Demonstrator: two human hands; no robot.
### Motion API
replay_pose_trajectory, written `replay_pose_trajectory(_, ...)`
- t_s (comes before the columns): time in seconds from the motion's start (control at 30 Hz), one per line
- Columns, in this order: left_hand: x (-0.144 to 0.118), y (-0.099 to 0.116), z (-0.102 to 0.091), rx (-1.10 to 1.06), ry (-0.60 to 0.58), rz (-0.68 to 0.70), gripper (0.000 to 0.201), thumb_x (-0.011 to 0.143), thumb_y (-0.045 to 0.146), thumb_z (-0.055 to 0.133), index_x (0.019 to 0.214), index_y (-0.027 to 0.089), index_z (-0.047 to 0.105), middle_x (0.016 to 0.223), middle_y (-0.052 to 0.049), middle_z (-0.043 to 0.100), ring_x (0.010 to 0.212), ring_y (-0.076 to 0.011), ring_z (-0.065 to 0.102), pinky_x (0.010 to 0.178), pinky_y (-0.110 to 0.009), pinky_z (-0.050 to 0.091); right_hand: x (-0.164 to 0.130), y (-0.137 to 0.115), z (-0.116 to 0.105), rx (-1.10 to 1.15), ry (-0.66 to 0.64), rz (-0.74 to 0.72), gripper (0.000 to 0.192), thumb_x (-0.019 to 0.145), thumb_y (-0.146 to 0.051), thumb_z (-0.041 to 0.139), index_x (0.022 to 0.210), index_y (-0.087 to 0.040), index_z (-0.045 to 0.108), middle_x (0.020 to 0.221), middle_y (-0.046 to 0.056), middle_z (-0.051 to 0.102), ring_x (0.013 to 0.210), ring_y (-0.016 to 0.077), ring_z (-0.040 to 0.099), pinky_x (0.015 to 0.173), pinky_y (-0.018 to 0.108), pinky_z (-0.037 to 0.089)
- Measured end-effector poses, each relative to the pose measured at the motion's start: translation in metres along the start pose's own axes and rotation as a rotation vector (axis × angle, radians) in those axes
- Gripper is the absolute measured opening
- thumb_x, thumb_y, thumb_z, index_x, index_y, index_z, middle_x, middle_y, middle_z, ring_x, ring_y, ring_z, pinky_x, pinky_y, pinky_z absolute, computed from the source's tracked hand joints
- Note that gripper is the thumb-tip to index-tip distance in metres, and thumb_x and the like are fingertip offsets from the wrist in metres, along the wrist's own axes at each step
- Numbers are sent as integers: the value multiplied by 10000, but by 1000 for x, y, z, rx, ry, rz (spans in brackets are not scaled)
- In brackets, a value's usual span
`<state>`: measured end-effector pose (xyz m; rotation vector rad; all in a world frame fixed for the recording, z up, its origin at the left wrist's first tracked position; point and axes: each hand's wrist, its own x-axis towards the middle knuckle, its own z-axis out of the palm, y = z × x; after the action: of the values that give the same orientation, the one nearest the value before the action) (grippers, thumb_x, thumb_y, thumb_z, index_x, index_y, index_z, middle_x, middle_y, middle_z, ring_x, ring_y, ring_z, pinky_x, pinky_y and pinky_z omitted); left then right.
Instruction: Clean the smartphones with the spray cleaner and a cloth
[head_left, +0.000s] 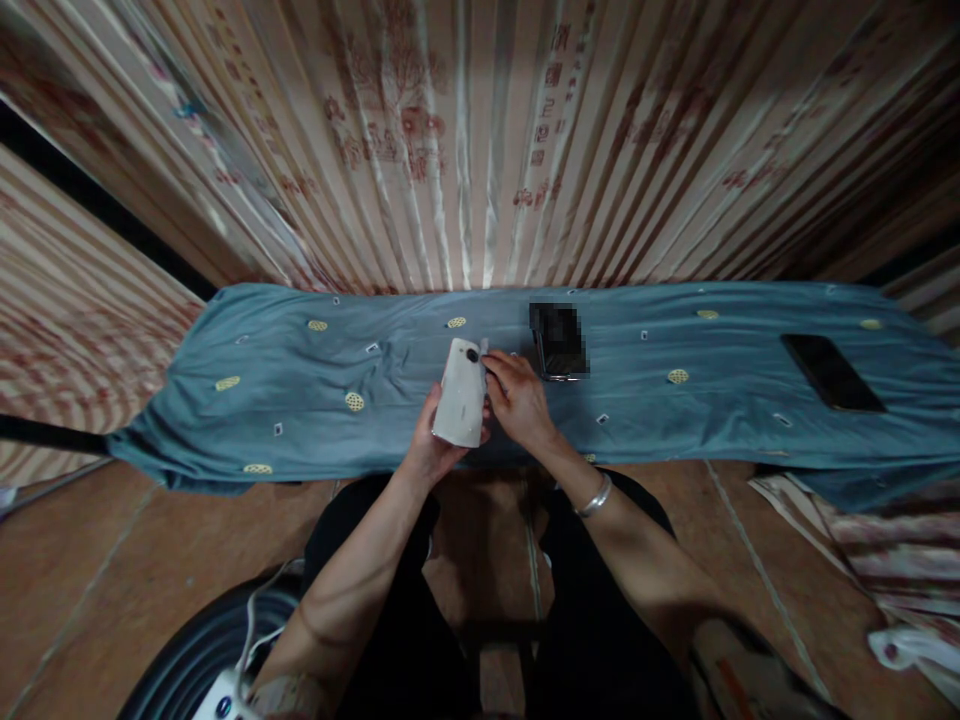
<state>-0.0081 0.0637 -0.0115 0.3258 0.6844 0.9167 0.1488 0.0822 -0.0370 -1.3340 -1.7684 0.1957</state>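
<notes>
A white smartphone (462, 400) is tilted over the cloth with its back and dark camera lens facing up. My left hand (433, 440) is closed around its lower part, with the thumb along the left edge and fingertips showing at the right edge. Beside the phone's upper right edge, my right hand (521, 395) has its thumb and index finger pinched together. A small pale, see-through piece (484, 346) shows at those fingertips, too small to name. Just beyond my right hand lies a dark, glossy object (562, 345), partly blurred out by pixels.
A blue-green patterned cloth (405, 370) covers the long narrow surface. Another black smartphone (832, 372) lies at its right end. Pleated curtains (465, 140) hang behind. On the floor at lower left are a coiled black hose (187, 630) and a white power strip (225, 695).
</notes>
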Motion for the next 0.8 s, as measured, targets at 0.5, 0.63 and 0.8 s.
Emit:
replay_pose_trajectory(0.5, 4, -2, -2, -53, 61, -14, 371, 904, 527, 598, 1025, 189, 692, 796, -33, 732, 679, -178, 677, 732, -343, 576, -5, -12, -1, 36, -49, -33, 409, 984, -222, 413, 1280, -223, 695, 1402, 101, 642, 1265, 279, 586, 1149, 495, 445)
replay_pose_trajectory(0.63, 4, -5, -3, -43, 59, -22, 350, 885, 503, 635, 1038, 195, 695, 811, -30, 732, 681, -177, 676, 734, -344, 576, -4, -11, -2, 40, -60, -21, 415, 978, -225, 431, 1313, -244, 676, 1429, 86, 622, 1307, 273, 560, 1178, 505, 414)
replay_pose_trajectory(0.8, 2, -8, 1, -45, 81, -48, 302, 885, 470, 649, 978, 186, 695, 800, -32, 730, 669, -178, 670, 694, -337, 570, -2, -10, -2, 34, -40, -23, 438, 976, -208, 411, 1335, -206, 662, 1446, 110, 610, 1334, 273, 546, 1191, 516, 392)
